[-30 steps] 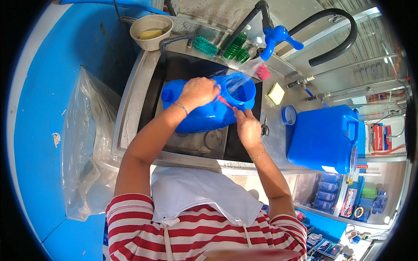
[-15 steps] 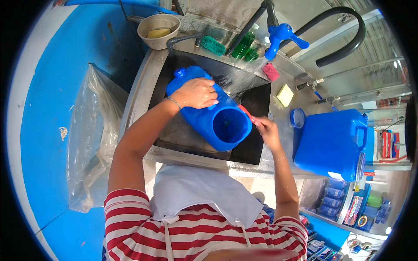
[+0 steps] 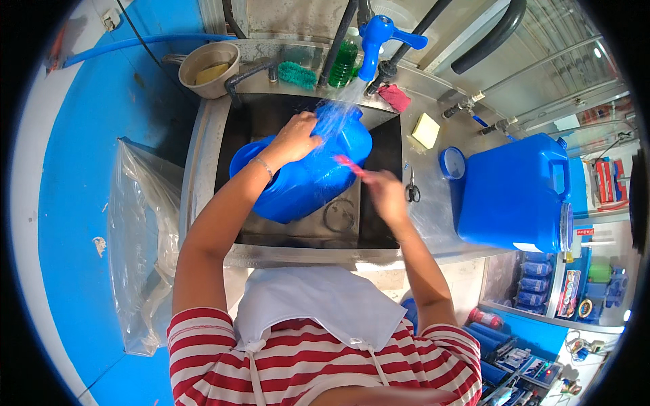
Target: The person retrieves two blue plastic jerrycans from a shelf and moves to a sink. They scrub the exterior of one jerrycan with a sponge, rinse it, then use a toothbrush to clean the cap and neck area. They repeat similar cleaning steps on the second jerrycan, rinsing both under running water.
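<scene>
The blue plastic jug has turned from mouth-toward-camera to lying under the blue tap, rinsing. Left hand grips it; right hand clasps a pink brush over the steel sink.

Blue plastic jug — large, smooth, wet and glossy; held tilted on its side over the dark steel sink basin, clear of the basin floor; upper end directly under the running stream from the blue tap, water splashing across its surface; lower rounded end toward the near left of the basin. Small red-pink brush — slim, lying against the jug's right flank; handle end hidden in the grip; bristles not discernible.
</scene>
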`<state>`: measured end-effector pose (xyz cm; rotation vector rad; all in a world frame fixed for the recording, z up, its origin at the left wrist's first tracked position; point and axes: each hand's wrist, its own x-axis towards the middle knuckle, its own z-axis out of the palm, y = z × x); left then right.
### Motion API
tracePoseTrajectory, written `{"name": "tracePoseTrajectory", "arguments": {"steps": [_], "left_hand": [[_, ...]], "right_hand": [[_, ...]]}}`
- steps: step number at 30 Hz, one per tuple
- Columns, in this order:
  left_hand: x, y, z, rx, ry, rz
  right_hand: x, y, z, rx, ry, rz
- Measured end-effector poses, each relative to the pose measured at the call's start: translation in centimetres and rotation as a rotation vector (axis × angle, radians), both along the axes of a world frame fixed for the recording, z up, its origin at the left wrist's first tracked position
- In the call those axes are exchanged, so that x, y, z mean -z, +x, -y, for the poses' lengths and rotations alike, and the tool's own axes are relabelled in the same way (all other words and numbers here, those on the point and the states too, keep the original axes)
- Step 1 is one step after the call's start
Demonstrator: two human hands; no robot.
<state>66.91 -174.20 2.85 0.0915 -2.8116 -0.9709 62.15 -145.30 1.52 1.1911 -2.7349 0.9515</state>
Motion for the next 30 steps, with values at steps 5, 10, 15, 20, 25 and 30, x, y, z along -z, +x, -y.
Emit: {"name": "tracePoseTrajectory", "arguments": {"steps": [5,10,15,20,25,30], "left_hand": [[-1.5,1.6,-0.7,0.027,0.009,0.058],[-2.6,2.3,-1.2,0.024,0.031,0.175],[-2.3,1.7,-1.8,0.004,0.126,0.143],[-0.5,2.4,0.6,-0.205,0.081,0.147],[1.7,4.0,5.0,-0.499,0.072,0.07],[2.4,1.6,2.1,-0.451,-0.093,-0.026]], "right_hand": [[2.2,-4.8,-12.9,0.686,0.02,-0.125],[2.9,-7.6,-14.9,0.837,0.407,-0.069],[3.2,-19.0,-4.7,0.516,0.03,-0.327],[6.0,-21.7,1.2,0.615,0.398,-0.181],[3.7,-10.1,5.0,0.283,-0.471,0.077],[2.5,1.4,13.1,-0.536,-0.191,-0.354]]}}
